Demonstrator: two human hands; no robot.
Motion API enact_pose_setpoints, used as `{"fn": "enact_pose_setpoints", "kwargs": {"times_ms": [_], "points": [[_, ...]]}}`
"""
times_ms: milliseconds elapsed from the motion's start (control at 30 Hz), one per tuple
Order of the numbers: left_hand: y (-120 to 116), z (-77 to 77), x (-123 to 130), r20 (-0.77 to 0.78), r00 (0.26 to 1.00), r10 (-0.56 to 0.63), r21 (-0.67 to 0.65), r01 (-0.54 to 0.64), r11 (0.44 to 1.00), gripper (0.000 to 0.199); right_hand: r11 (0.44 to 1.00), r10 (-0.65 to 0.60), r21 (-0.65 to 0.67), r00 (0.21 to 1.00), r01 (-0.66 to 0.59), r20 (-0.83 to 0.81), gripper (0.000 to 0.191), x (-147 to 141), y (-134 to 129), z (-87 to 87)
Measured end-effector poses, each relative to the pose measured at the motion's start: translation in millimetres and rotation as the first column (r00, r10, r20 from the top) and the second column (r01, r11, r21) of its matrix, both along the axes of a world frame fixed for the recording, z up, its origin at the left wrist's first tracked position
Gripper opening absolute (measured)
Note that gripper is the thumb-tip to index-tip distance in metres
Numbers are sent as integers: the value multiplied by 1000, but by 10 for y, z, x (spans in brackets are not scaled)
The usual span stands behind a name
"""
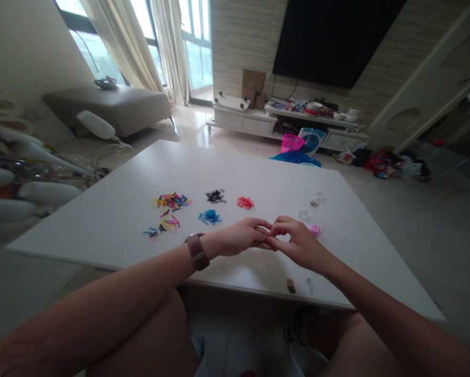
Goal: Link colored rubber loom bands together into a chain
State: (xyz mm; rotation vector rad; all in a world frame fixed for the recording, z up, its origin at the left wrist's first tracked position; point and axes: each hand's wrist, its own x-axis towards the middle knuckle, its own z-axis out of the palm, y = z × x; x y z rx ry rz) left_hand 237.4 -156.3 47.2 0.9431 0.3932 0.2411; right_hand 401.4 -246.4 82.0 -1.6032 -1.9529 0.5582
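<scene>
Over the white table point(235, 173), my left hand point(243, 236) and my right hand point(298, 242) meet fingertip to fingertip. The right thumb and index finger pinch together against the left fingers, and whatever lies between them is too small to make out. Left of the hands are small piles of what look like little elastic bands: a mixed-colour pile point(172, 201), a smaller mixed pile point(169, 224), a few dark and blue ones point(151, 232), a black pile point(215, 196), a blue pile point(210, 216) and a red pile point(245, 202). A pink pile point(316, 230) is partly hidden behind my right hand.
Two small clear containers point(318, 199) point(304, 215) are at the right. Near the front edge lie a small yellow figure point(290, 286) and a clear teardrop-shaped piece point(309, 286). Beyond the table are a pink basket point(292, 142) and a TV cabinet point(245, 124).
</scene>
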Motion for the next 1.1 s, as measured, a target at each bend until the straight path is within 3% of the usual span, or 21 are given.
{"fn": "enact_pose_setpoints", "kwargs": {"times_ms": [100,233,367,533,700,800,1000,1100], "points": [[11,25,0,-22,1000,-10,13,11,1000,15,996,-43,-83,992,34,-115,15,10,33,-5],[55,71,-15,-98,995,34,30,-32,999,6,993,-113,-65,976,103,-186,22,43,44,-5],[78,81,-24,-157,983,96,78,-84,993,13,990,-140,-42,967,134,-213,28,89,45,-8],[48,93,-23,-161,981,104,307,-50,950,25,990,-143,-29,967,140,-210,24,125,45,0],[14,128,-29,-176,980,96,399,-18,917,29,988,-154,-38,965,149,-213,15,146,46,-2],[30,120,-31,-172,975,141,505,-36,863,28,988,-156,-52,962,149,-225,13,167,59,-41],[110,15,-30,-152,963,220,718,-45,694,26,966,-240,-163,930,200,-279,13,202,99,-135],[133,-13,-28,-154,958,242,752,-45,658,26,950,-279,-223,911,217,-303,14,213,114,-154]]}}
